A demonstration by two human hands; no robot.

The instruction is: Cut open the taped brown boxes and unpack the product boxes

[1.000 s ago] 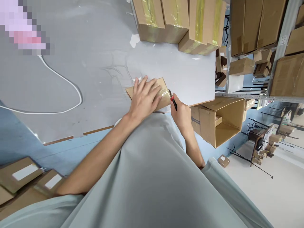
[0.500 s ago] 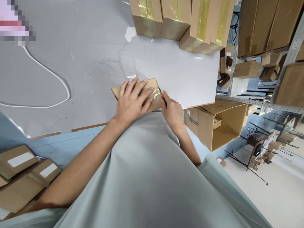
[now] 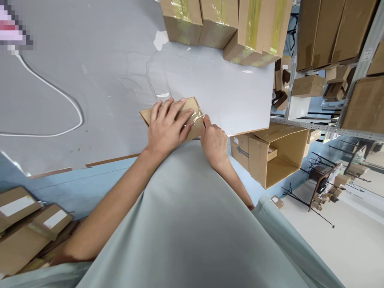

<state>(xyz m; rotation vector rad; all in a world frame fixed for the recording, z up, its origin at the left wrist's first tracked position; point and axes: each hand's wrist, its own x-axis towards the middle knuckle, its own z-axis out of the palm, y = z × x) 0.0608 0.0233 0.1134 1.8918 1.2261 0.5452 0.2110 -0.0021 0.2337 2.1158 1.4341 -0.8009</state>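
Note:
A small flat cardboard box [image 3: 189,105] lies on the grey table near its front edge, with shiny clear tape [image 3: 196,117] over its right part. My left hand [image 3: 166,126] rests on the box with its fingers spread flat, covering much of the top. At the box's right end, my right hand [image 3: 214,142] is closed around a utility knife [image 3: 204,122]. Only a bit of its red and black handle shows, beside the taped edge; its blade is hard to make out.
Several taped cartons [image 3: 216,24] stand at the table's back right. A white cable [image 3: 75,106] curves across the left of the table [image 3: 114,48]. An open carton [image 3: 255,156] is beyond the right edge, near shelves with boxes [image 3: 310,86]. Labelled boxes [image 3: 27,232] sit lower left.
My right hand has shifted slightly and turned, so less of the knife's handle shows. My left hand stays flat on the box. The whole view has moved a little.

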